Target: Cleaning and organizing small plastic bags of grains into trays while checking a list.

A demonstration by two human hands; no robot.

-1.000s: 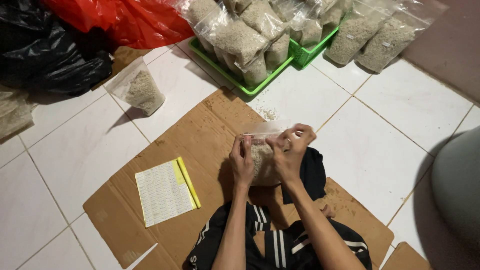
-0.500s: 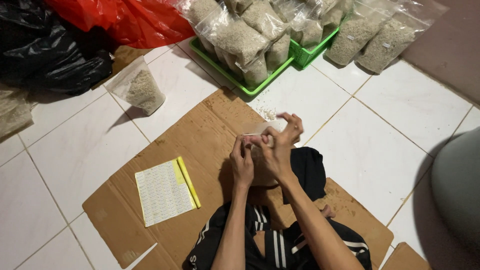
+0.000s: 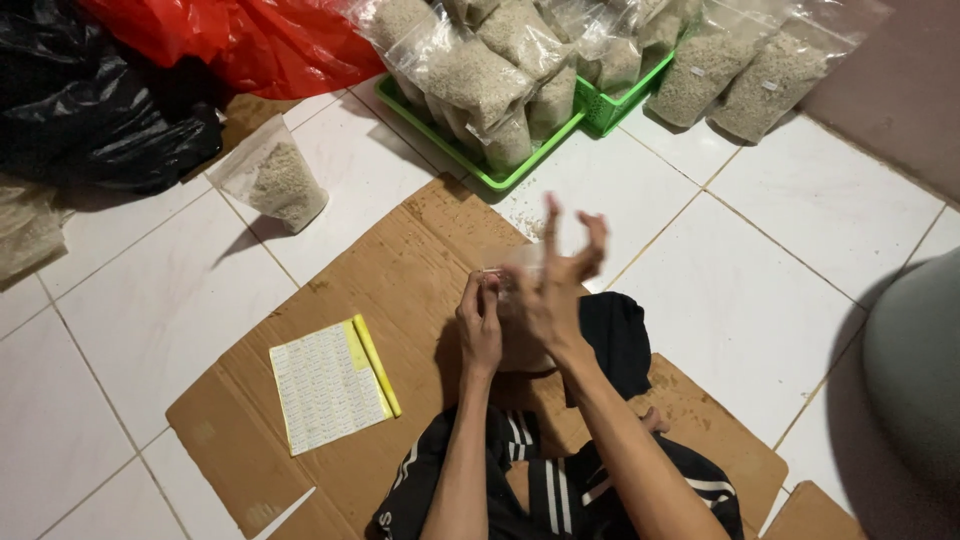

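Your left hand (image 3: 480,325) is closed on the top edge of a clear bag (image 3: 515,300) of pale grain, pinching its rim between thumb and fingers. Your right hand (image 3: 560,285) is blurred, fingers spread and raised above the bag; whether it touches the plastic cannot be told. The bag sits upright over your lap, partly hidden behind both hands, on a dark cloth (image 3: 610,335).

Half a second ago the right hand was curled over the bag's top beside the left; its fingers have since opened and lifted. The left hand has kept its grip, and the bag has not shifted.

Under your arms lies flattened brown cardboard (image 3: 400,260), matt and creased, on glossy white floor tiles (image 3: 750,250). On the cardboard, left of your hands, lies a rectangular white label sheet (image 3: 325,385) with a yellow strip along its right edge.

Well apart, upper left, a small clear bag of grain (image 3: 275,180) stands alone on the tiles. Beyond the cardboard, a green tray (image 3: 480,170) holds filled bags (image 3: 480,75) leaning together. Further bags (image 3: 745,70) lean at upper right. Crumpled red plastic (image 3: 260,40) and black plastic (image 3: 90,110) lie upper left.
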